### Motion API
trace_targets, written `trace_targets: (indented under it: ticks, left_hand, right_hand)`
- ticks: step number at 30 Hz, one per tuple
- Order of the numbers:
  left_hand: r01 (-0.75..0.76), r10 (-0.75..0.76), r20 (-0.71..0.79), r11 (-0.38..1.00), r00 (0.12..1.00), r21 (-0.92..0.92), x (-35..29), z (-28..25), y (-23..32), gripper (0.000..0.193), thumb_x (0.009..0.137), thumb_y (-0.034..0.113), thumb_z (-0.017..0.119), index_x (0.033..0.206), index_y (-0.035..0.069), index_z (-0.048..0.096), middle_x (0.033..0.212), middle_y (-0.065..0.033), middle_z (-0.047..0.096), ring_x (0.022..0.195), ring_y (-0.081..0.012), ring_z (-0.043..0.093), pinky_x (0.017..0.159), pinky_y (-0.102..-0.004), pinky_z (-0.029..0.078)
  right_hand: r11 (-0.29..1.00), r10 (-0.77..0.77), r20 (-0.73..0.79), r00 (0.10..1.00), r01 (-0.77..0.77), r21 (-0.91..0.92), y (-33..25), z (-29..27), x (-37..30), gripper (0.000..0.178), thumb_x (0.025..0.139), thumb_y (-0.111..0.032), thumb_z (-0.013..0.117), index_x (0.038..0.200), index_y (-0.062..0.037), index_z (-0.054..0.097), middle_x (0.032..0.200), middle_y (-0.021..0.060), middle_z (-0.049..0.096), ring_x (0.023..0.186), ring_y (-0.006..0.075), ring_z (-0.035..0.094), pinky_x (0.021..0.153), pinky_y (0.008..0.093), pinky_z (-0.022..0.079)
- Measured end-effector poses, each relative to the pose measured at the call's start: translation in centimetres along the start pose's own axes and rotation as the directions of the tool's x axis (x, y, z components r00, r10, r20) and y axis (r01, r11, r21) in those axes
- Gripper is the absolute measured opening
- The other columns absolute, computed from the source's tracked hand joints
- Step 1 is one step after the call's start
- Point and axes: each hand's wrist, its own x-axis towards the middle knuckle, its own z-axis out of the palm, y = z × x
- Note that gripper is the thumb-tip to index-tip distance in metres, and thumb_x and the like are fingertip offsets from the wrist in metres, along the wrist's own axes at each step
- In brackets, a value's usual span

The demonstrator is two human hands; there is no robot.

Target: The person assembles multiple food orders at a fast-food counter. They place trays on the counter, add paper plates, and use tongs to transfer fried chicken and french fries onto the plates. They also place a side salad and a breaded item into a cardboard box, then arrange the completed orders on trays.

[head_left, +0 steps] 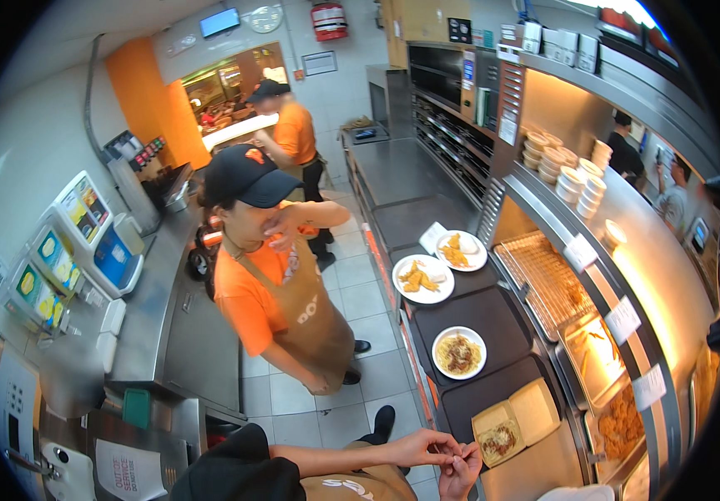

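Note:
Close to the counter's near edge, my left hand (422, 448) reaches in from the left with its fingertips pinched together. My right hand (462, 474) comes up from the lower edge, its curled fingers meeting the left ones. Whatever lies between them, if anything, is too small to make out. Just right of my hands stands an open cardboard takeaway box (537, 411), holding spaghetti (497, 441) topped with meat sauce and grated cheese. Beyond it, a white plate of spaghetti (459, 352) rests on a dark tray (477, 317).
Two plates of fried chicken (422, 279) (462, 250) stand farther along the counter. A lit food warmer (543, 271) with fried pieces (621, 422) lines the right. A co-worker (280, 275) in a brown apron stands ahead-left; another (297, 134) is behind. A steel counter (147, 309) runs along the left.

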Motion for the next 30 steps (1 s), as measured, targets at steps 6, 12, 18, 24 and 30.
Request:
trace_targets:
  ticks: [6, 12, 18, 24, 30]
  left_hand:
    - [0.015, -0.006, 0.282, 0.999, 0.959, -0.029, 2.1, 2.3, 0.1, 0.024, 0.092, 0.015, 0.070, 0.112, 0.002, 0.067, 0.099, -0.0043, 0.071, 0.093, -0.0111, 0.065, 0.081, -0.0292, 0.053]
    - [0.022, -0.027, 0.733, 1.000, 0.679, 0.017, 4.6, 6.6, 2.1, 0.017, 0.090, 0.012, 0.072, 0.104, 0.004, 0.067, 0.094, -0.0033, 0.070, 0.089, -0.0108, 0.065, 0.080, -0.0285, 0.052]
    - [0.032, -0.097, 0.927, 0.995, 0.362, 0.092, 5.5, 11.4, 3.3, 0.014, 0.089, 0.008, 0.072, 0.098, 0.002, 0.064, 0.093, -0.0041, 0.071, 0.088, -0.0110, 0.066, 0.078, -0.0264, 0.052]
    - [-0.084, -0.008, 0.963, 0.996, 0.268, 0.032, 4.5, 12.7, 3.0, 0.014, 0.086, 0.008, 0.074, 0.096, 0.003, 0.066, 0.087, -0.0045, 0.072, 0.081, -0.0115, 0.067, 0.074, -0.0273, 0.052]
    - [-0.100, 0.021, 0.969, 0.995, 0.247, 0.004, 4.4, 8.7, 3.2, 0.013, 0.084, 0.009, 0.076, 0.090, 0.003, 0.066, 0.080, -0.0029, 0.069, 0.074, -0.0118, 0.064, 0.069, -0.0275, 0.051]
  right_hand:
    - [0.995, -0.099, -0.008, 0.995, 0.099, -0.016, -2.5, -1.3, -4.5, 0.028, 0.078, -0.004, 0.071, 0.086, -0.0083, 0.044, 0.077, 0.0032, 0.051, 0.061, 0.0107, 0.049, 0.051, 0.0210, 0.040]
    - [0.976, -0.195, -0.028, 0.980, 0.191, -0.106, -4.2, -3.7, -11.5, 0.028, 0.076, -0.006, 0.078, 0.086, -0.0076, 0.052, 0.085, 0.0045, 0.057, 0.081, 0.0149, 0.056, 0.072, 0.0291, 0.048]
    - [0.951, -0.304, -0.120, 0.945, 0.309, 0.023, -1.7, -4.5, -17.2, 0.030, 0.077, -0.009, 0.082, 0.090, -0.0074, 0.055, 0.087, 0.0015, 0.060, 0.081, 0.0113, 0.058, 0.072, 0.0255, 0.046]
    - [0.939, -0.335, -0.210, 0.919, 0.344, 0.007, -0.4, -2.9, -20.0, 0.030, 0.074, -0.005, 0.083, 0.089, -0.0074, 0.057, 0.087, 0.0013, 0.061, 0.081, 0.0120, 0.059, 0.076, 0.0266, 0.046]
    - [0.959, -0.263, -0.222, 0.939, 0.229, -0.167, -0.5, -0.7, -17.9, 0.030, 0.073, -0.003, 0.084, 0.088, -0.0069, 0.058, 0.085, 0.0016, 0.062, 0.083, 0.0117, 0.059, 0.078, 0.0266, 0.046]
